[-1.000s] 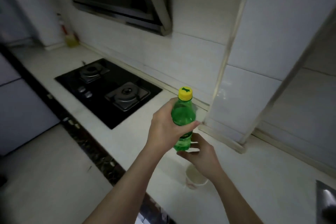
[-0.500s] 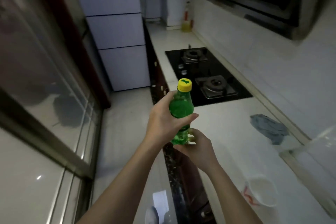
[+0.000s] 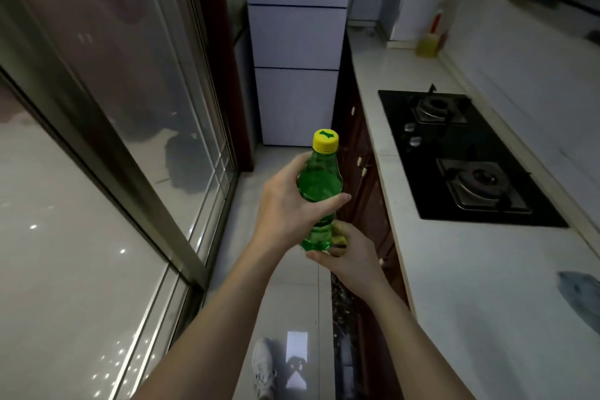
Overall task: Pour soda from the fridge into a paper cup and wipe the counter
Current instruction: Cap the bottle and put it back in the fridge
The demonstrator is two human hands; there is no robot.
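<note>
While the left hand (image 3: 285, 204) wraps its fingers and thumb round the upper body of the green soda bottle (image 3: 319, 191), the right hand (image 3: 349, 253) cups the bottle's base from below, fingers curled under it. The bottle stands upright with its yellow cap (image 3: 325, 140) on, held above the floor just left of the white counter (image 3: 454, 269). On that counter lie a black two-burner gas hob (image 3: 461, 153) further along and a grey cloth (image 3: 581, 295) at its near right edge. A white fridge (image 3: 295, 52) stands at the counter's far end, with a yellow-filled bottle (image 3: 430, 39) on the far counter against the wall.
</note>
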